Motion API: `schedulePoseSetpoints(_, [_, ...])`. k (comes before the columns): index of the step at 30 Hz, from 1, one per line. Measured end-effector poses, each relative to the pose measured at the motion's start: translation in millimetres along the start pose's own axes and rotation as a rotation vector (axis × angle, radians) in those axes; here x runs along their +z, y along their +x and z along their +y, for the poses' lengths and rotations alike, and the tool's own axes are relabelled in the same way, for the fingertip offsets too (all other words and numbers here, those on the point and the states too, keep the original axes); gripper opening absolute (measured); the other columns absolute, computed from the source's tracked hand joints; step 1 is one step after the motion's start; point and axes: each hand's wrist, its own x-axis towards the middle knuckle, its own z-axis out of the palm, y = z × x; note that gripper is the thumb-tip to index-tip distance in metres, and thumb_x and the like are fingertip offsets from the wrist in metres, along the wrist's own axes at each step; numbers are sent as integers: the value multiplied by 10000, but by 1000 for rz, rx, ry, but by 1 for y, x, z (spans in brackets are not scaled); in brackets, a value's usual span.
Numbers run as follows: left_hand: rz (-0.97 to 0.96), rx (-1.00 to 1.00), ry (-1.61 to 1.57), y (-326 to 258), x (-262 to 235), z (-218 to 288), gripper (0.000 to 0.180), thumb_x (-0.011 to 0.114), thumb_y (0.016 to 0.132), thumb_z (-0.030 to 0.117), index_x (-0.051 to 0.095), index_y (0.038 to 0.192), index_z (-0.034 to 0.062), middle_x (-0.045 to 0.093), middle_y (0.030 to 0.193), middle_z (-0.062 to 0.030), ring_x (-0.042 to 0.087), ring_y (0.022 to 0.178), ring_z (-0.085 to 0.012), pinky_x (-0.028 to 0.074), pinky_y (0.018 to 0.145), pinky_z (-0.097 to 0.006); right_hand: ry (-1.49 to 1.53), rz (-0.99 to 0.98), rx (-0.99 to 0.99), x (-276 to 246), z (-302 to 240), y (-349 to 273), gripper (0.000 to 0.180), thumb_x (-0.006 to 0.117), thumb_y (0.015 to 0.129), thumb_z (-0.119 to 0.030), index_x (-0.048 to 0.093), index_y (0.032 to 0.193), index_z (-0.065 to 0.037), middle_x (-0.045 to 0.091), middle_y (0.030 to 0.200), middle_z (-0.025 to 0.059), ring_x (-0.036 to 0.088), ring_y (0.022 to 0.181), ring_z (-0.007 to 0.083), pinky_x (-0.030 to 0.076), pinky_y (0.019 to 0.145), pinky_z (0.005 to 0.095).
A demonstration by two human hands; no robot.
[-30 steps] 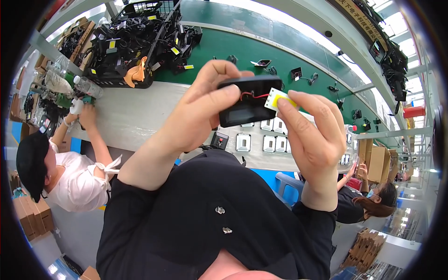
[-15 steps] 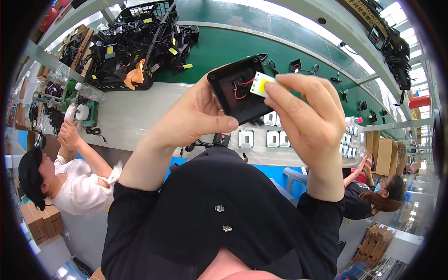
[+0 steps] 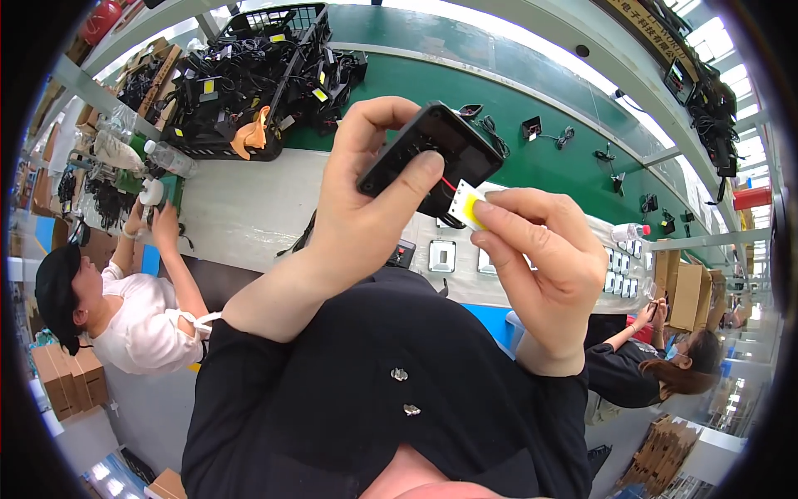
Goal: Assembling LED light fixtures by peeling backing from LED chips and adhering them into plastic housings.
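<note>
Black housing (image 3: 428,158), white-and-yellow chip (image 3: 465,205), green belt (image 3: 465,87), black sleeves (image 3: 274,382).

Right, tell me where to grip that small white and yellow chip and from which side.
Pinch the white and yellow chip by its thin outer edges, coming from the right, as the right hand does. It is flat, and its inner end sits against the black housing with a red wire; the left hand blocks the other side.
</note>
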Motion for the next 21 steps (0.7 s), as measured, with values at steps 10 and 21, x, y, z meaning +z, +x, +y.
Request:
schedulePoseSetpoints(10, [-140,12,-166,-4,3,7,423,382,957,179,366,1321,-36,446,1271,-102,458,1140,-154,353,972,-293,-280,252,-350,17,6,13,355,730,535,18,685,886,-5,621,887,117,580,723,235,478,599,304])
schedulePoseSetpoints(21, [-277,-8,90,-8,-7,22,709,343,944,484,197,1395,-43,209,1466,-172,373,1273,-229,324,1035,-354,-323,286,-499,27,10,21,367,687,523,-31,686,887,8,602,883,109,574,741,228,490,583,279])
